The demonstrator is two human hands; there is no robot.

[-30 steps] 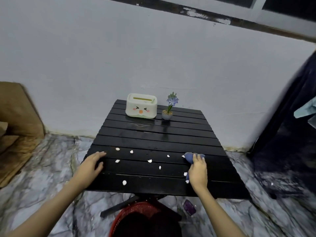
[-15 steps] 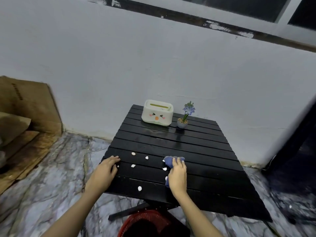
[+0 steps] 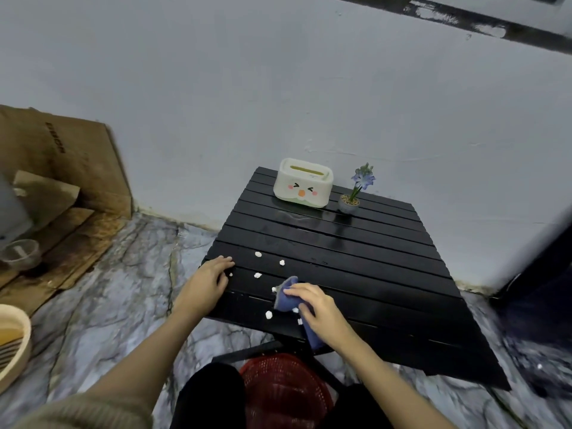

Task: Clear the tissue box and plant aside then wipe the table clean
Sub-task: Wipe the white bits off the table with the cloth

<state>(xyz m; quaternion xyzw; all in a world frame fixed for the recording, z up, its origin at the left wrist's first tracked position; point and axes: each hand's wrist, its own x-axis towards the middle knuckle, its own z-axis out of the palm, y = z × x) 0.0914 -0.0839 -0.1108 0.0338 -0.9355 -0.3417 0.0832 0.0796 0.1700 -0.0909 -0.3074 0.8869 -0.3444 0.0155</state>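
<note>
A black slatted table [image 3: 365, 267] stands against the wall. At its far edge sit a cream tissue box [image 3: 303, 183] with a cartoon face and, to its right, a small potted plant [image 3: 356, 193] with blue flowers. Several white crumbs [image 3: 257, 254] lie on the near left part of the table. My right hand [image 3: 318, 311] presses a blue cloth [image 3: 286, 297] flat on the table near the front edge, among the crumbs. My left hand [image 3: 207, 281] rests on the table's left edge, fingers spread, holding nothing.
A red mesh basket [image 3: 284, 388] sits on the floor under the table's front edge. Brown cardboard [image 3: 58, 168] leans against the wall at left, with a round beige basket [image 3: 12, 345] at the far left. The floor is grey marble.
My right hand has slid the blue cloth leftward across the front of the table, pushing crumbs along. My left hand stayed on the left edge. The camera turned left.
</note>
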